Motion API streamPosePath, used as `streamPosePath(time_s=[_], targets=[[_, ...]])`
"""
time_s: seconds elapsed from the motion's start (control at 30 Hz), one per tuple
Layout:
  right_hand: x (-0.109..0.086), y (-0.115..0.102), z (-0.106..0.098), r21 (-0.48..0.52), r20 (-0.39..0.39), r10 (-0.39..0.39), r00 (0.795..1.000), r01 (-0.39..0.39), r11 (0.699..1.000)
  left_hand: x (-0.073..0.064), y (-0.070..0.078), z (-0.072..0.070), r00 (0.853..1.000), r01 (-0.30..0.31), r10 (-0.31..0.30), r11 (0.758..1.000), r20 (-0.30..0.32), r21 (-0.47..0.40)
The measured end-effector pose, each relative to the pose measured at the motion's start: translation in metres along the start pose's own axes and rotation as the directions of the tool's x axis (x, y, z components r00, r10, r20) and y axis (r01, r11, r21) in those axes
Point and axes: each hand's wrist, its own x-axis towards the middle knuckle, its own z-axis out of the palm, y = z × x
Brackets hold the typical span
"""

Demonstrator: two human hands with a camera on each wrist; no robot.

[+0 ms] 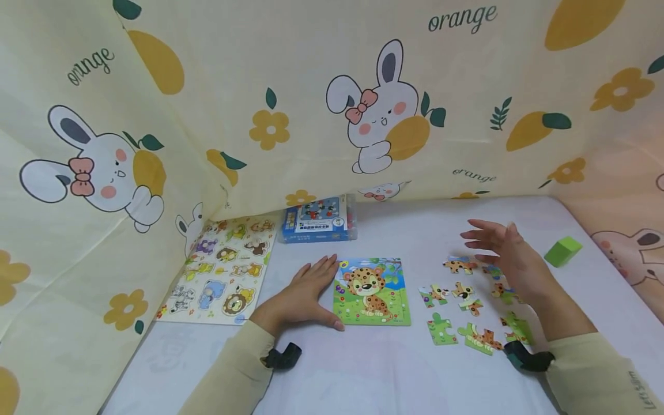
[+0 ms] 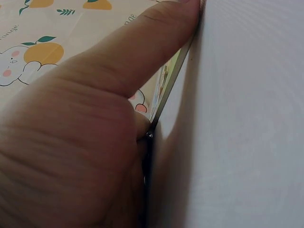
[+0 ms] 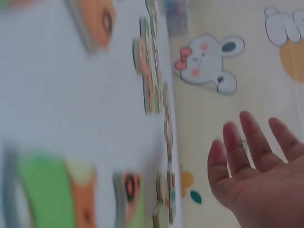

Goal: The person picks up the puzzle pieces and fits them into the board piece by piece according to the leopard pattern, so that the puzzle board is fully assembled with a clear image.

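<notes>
Head view: apparently steadying leopard picture board at left edge with spread left hand; hovering with spread, empty right hand over loose jigsaw pieces at right.

Beige right sleeve, small dark lettering printed on it, black curved wrist device at its cuff, matching beige left sleeve across from it, second black device
</notes>
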Motion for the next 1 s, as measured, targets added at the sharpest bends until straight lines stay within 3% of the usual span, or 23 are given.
streamPosePath(time_s=[0.2, 0.33, 0.4, 0.53, 0.67, 0.83, 1.0], targets=[[-0.005, 0.009, -0.013, 0.034, -0.116, 0.037, 0.993, -0.033, 0.999, -0.001, 0.0, 0.0, 1.0, 0.001, -0.001, 1.0, -0.003, -0.001], [-0.008, 0.021, -0.02, -0.091, -0.155, 0.095, 0.983, -0.11, 0.99, 0.0, 0.0, 0.0, 1.0, 0.003, -0.003, 1.0, 0.002, -0.004], [-0.009, 0.027, -0.022, -0.199, -0.16, 0.163, 0.973, -0.194, 0.96, 0.0, 0.0, 0.0, 1.0, 0.006, -0.006, 1.0, 0.005, -0.001], [-0.01, 0.034, -0.022, -0.375, -0.128, 0.298, 0.946, -0.325, 0.868, 0.0, -0.001, 0.001, 1.0, 0.009, -0.009, 1.0, 0.005, 0.007], [-0.009, 0.037, -0.018, -0.498, -0.078, 0.325, 0.942, -0.319, 0.806, -0.001, 0.0, 0.001, 1.0, 0.011, -0.011, 1.0, 0.008, 0.007], [-0.007, 0.038, -0.014, -0.567, -0.054, 0.308, 0.95, -0.283, 0.773, -0.002, 0.001, -0.001, 1.0, -0.001, 0.001, 1.0, -0.001, -0.008], [-0.006, 0.036, -0.011, -0.542, -0.1, 0.356, 0.929, -0.351, 0.763, -0.002, 0.003, -0.002, 1.0, -0.002, 0.002, 1.0, 0.003, -0.008]])
